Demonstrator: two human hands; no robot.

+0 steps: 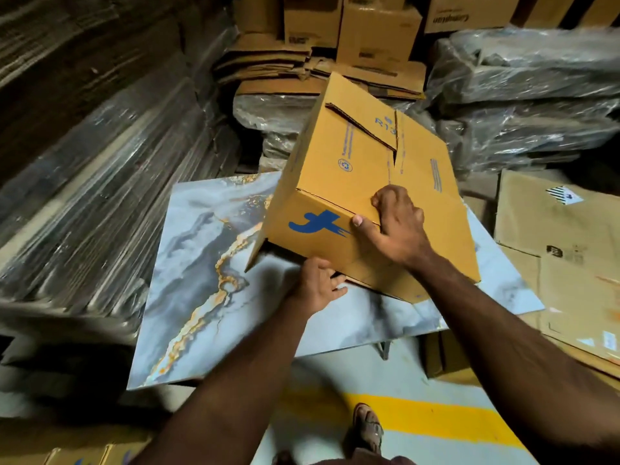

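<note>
Tight quarters here. The cardboard box is up off the marble-patterned slab, held over its far right part, with only the slab's left half lying bare. Plastic-wrapped bundles wall in the left side, and more wrapped bundles crowd the right rear. Flattened cartons are stacked just behind the box's raised far corner. Flat cardboard sheets lie beside the slab on the right. The open room is toward the person: a pale floor with a yellow stripe and a sandalled foot on it.

The box is yellow-brown corrugated board. There's a blue logo on the near side face, and "R13" and a blue recycling mark on the broad face. That face is made of folded flaps, and one flap at the far end stands slightly proud. A loose flap hangs at the lower left corner, its tip close over the slab.

It's tilted, the broad face turned up toward the camera and the far corner highest. The flap seam runs away from the person toward the back stacks, and I read the long axis that way, though the wide lens makes it uncertain.

The right hand grips the near top edge, fingers curled together on the broad face and thumb pressed flat on the logo side. The left hand holds the bottom edge from below, fingers hooked under it.
</note>
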